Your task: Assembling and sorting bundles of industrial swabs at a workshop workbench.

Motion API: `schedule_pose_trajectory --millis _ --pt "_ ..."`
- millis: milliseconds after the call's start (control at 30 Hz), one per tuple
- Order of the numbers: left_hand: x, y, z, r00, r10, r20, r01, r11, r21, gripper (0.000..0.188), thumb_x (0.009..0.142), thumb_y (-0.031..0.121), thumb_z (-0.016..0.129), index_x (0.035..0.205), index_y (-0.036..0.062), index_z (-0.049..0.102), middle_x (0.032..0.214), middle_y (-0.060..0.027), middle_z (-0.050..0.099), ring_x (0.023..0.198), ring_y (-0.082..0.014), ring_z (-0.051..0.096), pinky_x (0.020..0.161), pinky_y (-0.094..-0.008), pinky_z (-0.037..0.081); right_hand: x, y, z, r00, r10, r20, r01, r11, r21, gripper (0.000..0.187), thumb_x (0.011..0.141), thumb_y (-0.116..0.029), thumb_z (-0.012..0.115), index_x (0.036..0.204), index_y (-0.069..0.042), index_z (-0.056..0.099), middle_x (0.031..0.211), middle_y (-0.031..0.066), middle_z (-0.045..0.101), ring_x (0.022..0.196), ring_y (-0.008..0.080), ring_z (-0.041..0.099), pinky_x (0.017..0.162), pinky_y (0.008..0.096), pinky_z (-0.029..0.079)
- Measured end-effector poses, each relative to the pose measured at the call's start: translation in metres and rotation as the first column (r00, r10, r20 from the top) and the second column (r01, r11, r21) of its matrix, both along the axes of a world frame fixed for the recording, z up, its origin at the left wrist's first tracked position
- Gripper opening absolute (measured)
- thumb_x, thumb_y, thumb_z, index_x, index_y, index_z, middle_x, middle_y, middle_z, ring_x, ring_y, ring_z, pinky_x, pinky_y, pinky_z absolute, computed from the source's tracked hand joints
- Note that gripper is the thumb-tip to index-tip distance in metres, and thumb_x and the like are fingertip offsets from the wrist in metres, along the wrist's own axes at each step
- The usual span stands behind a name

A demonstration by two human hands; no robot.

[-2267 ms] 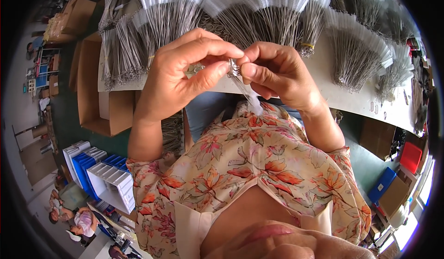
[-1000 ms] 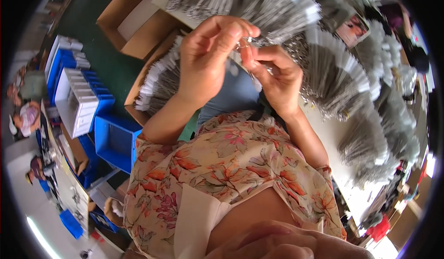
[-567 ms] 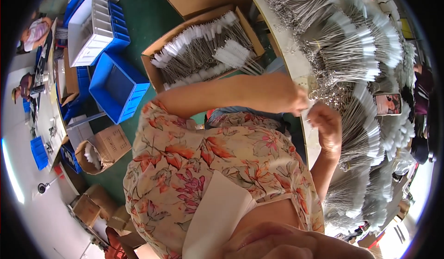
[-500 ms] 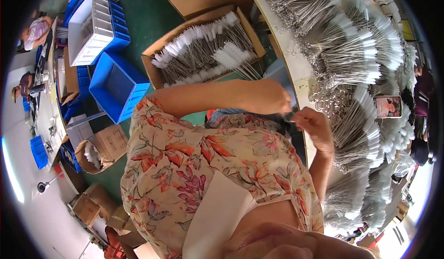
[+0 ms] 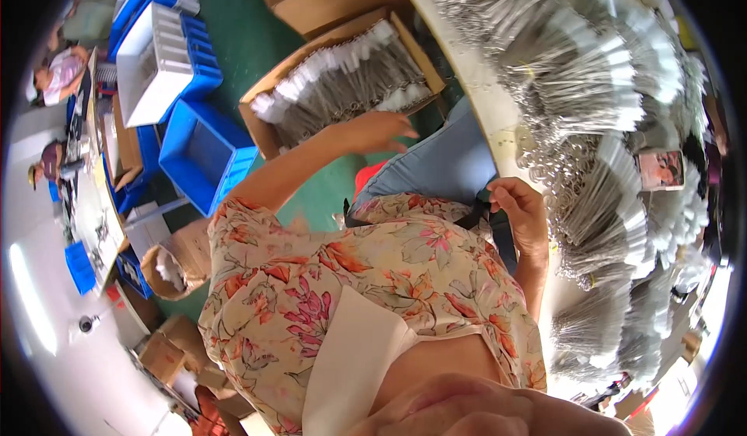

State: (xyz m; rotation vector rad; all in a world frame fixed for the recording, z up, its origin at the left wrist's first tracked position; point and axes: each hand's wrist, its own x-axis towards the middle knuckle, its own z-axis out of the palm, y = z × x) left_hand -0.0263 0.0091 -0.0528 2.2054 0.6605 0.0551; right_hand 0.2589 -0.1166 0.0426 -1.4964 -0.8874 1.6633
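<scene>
My left arm stretches out, and my left hand (image 5: 389,131), its fingers apart, is by the near edge of an open cardboard box (image 5: 420,56). Inside that box lie many thin wire brushes (image 5: 342,78) with white bristle ends. Close to the table edge, my right hand (image 5: 520,206) is raised with its fingers curled in. A small dark bit shows at its fingertips, too small to name. Heaped wire brushes (image 5: 576,70) with looped wire ends cover much of the white table (image 5: 504,136) beside this hand.
A flat rectangle with a picture (image 5: 661,170), like a phone, lies on the heaps. Blue bins (image 5: 204,156), a white bin (image 5: 152,66) and another carton (image 5: 183,261) stand at the left. A larger carton (image 5: 334,4) is beyond the box. People work at the far left.
My left hand has moved away from my right hand, leftward to the box. A brush bundle sticking out near the box's right corner no longer shows there. My right hand has stayed nearly in place.
</scene>
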Motion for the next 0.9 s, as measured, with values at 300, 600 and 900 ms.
schedule_pose_trajectory --millis 300,600,900 --pt "0.150 0.126 0.185 0.961 0.044 0.271 0.074 0.909 -0.410 0.022 0.085 0.014 0.058 0.101 -0.0009 0.060 0.089 -0.0087 0.064 0.079 -0.0130 0.062 0.072 -0.0252 0.049 0.084 -0.022 0.052 0.994 -0.105 -0.041 0.112 0.962 0.248 0.013 0.083 -0.005 0.059 0.094 0.001 0.061 0.087 0.0039 0.060 0.074 0.0072 0.053 0.064 0.0208 0.044" --pt "0.342 0.307 0.146 0.951 0.304 -0.053 -0.308 0.942 -0.134 0.029 0.077 0.036 0.065 0.071 0.0082 0.060 0.064 -0.0009 0.060 0.052 -0.0078 0.056 0.039 -0.0210 0.036 0.233 -0.065 0.127 0.651 -0.595 0.472 0.395 0.796 0.458 0.017 0.084 -0.014 0.057 0.091 0.000 0.063 0.070 -0.0003 0.058 0.062 0.0052 0.051 0.057 0.0214 0.044" --pt "0.364 0.292 0.116 0.881 0.472 -0.020 -0.451 0.827 -0.335 0.018 0.073 0.024 0.070 0.072 0.0093 0.059 0.064 0.0022 0.059 0.048 -0.0043 0.050 0.037 -0.0197 0.032 0.394 -0.004 0.072 0.403 -0.623 0.671 0.498 0.764 0.410 0.023 0.078 -0.023 0.061 0.075 -0.001 0.065 0.059 0.0045 0.062 0.054 0.0096 0.060 0.055 0.0229 0.049"
